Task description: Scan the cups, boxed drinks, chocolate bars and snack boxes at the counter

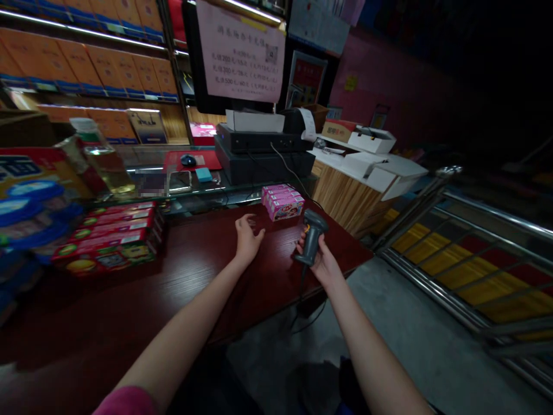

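Note:
My right hand (325,262) is wrapped round the handle of a dark grey barcode scanner (311,237), held upright above the right end of the dark red-brown table (190,294). A cable hangs from the scanner's base past the table edge. My left hand (249,239) is over the table with fingers apart and slightly curled, holding nothing. Just beyond and between the hands stand several small pink boxes (283,202) side by side. To the left, a row of red boxes (114,236) with printed pictures lies on the same table.
Blue-lidded tubs (37,213) and a bottle (103,158) of yellowish liquid stand at left. Behind are a glass counter, a mouse (188,161), a black cash drawer (263,167) and a monitor with a paper sign (242,52). A metal railing (458,288) runs at right.

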`<state>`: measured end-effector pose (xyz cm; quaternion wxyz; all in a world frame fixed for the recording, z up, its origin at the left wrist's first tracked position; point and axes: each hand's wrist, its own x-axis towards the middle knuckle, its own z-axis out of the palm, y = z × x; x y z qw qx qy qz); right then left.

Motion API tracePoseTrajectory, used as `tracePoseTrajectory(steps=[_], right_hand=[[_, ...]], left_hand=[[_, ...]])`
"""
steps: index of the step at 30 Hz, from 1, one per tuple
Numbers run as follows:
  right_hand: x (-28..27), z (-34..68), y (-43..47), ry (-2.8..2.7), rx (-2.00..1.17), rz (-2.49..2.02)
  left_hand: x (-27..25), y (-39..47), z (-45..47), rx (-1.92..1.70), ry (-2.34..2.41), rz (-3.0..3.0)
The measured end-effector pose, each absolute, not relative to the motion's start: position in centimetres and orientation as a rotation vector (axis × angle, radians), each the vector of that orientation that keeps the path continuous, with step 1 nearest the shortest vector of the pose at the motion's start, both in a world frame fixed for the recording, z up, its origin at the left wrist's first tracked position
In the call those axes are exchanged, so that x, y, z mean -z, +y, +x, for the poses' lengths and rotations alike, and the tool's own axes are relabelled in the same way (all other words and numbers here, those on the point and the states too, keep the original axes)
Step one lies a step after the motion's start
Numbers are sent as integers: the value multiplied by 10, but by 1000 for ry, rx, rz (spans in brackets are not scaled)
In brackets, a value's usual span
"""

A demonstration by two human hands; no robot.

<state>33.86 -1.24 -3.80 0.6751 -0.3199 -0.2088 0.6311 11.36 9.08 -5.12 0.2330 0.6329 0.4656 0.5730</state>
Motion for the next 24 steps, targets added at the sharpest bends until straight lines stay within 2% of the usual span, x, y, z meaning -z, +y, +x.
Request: tracePoseTrajectory(steps=[4,8,14,18,24], right_hand=[[36,312,-20,-529,-1497,-730],[37,257,-21,-629,-1649,-697],[27,145,-14,-763,-1857,-621],[20,86,-13,-809,-1978,-613],[20,62,-16,-922,-2007,-651]], left_hand=[[44,41,36,-1470,1273,1999],[30,-5,-67,-1409,1529,2199],[23,-42,-200,-1779,2114,1920],[33,-35,-240,-1827,2232,1636],[50,-17,-256,-1717,2027,1588]])
